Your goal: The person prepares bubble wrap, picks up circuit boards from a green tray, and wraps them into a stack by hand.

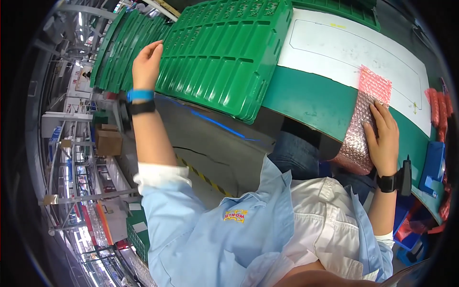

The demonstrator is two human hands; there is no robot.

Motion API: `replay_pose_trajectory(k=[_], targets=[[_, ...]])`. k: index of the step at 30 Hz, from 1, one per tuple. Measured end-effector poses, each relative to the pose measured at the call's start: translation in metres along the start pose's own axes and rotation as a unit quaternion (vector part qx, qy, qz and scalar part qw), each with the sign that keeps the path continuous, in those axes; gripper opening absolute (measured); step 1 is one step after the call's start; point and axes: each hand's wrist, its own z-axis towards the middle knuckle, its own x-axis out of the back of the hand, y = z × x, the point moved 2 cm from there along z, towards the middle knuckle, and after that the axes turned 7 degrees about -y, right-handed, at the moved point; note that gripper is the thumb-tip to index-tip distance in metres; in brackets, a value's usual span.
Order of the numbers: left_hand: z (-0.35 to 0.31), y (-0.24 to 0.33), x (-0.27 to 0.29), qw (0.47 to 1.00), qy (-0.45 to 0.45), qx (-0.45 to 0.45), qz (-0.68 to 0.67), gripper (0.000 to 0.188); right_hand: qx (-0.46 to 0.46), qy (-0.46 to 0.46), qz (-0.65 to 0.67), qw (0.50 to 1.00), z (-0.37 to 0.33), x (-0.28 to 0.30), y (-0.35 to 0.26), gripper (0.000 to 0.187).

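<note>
My left hand (147, 65) is raised at the left edge of a large green plastic tray (210, 64) with rows of slots. Its fingers are pressed together, and whatever they may hold is hidden. Small circuit boards (233, 10) sit in slots at the tray's far side. On the right, my right hand (384, 136) lies on a pinkish bubble-wrap bag (356, 131), its visible fingers and thumb apart on top. The bag overlaps a white sheet and reaches past the near edge of the green mat.
Behind my left hand lean more green trays (125, 48). The white sheet (330, 48) with drawn outlines covers part of the green mat (306, 98). Red bubble-wrap pieces (440, 107) and a blue holder (432, 167) are far right. A cardboard box (108, 140) and racks stand left.
</note>
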Motion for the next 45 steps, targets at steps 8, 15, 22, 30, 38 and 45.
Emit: replay_pose_trajectory(k=[8,15,22,30,38,45], targets=[[0.104,-0.070,-0.084,0.959,-0.120,-0.075,0.248,0.030,-0.009,-0.008,0.000,1.000,0.001,-0.001,0.003,0.042],[0.094,-0.076,-0.084,0.935,-0.116,-0.068,0.328,0.032,-0.008,-0.008,0.016,1.000,0.003,0.001,0.003,0.041],[0.092,-0.083,-0.079,0.935,-0.185,-0.098,0.285,0.031,-0.007,-0.005,0.040,0.999,0.006,0.004,0.003,0.039],[0.080,-0.072,-0.072,0.982,-0.034,-0.048,0.178,0.032,-0.008,-0.003,0.047,0.999,0.007,0.002,0.005,0.038],[0.123,-0.089,-0.068,0.974,-0.137,-0.050,0.173,0.029,-0.009,0.001,0.060,0.998,0.008,0.002,0.009,0.037],[0.116,-0.111,-0.083,0.952,-0.081,-0.072,0.288,0.031,-0.015,-0.003,0.057,0.998,0.009,0.003,0.008,0.036]])
